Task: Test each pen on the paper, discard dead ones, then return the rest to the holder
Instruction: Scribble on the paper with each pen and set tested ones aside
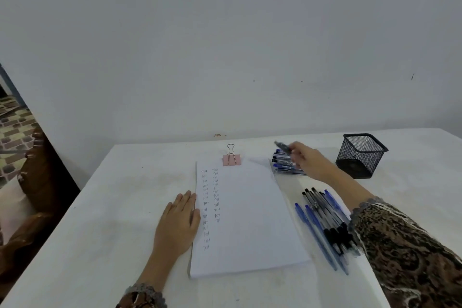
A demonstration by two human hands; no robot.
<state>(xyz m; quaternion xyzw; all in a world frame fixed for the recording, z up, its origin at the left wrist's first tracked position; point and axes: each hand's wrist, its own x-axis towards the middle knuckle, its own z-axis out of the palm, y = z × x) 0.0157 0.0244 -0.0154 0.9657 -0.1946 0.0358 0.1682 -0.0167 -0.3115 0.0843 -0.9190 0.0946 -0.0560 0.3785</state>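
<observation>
One pen (283, 147) aloft beyond paper's (250, 220) corner

Right of the paper (250, 220), the pen (282, 147) pinched by the right hand (306, 160) is motion-blurred. That hand hides part of the far pen pile (282, 163); the sleeve (405, 252) covers some ends of the near pile (322, 217).

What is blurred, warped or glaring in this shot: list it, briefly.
Head view: the pen held in the right hand is smeared by motion blur; head view: the edges of the table splay and bow slightly, wide-angle distortion; head view: light is soft and even, shadows faint, no glare on the paper; head view: the handwriting there is small and soft.
</observation>
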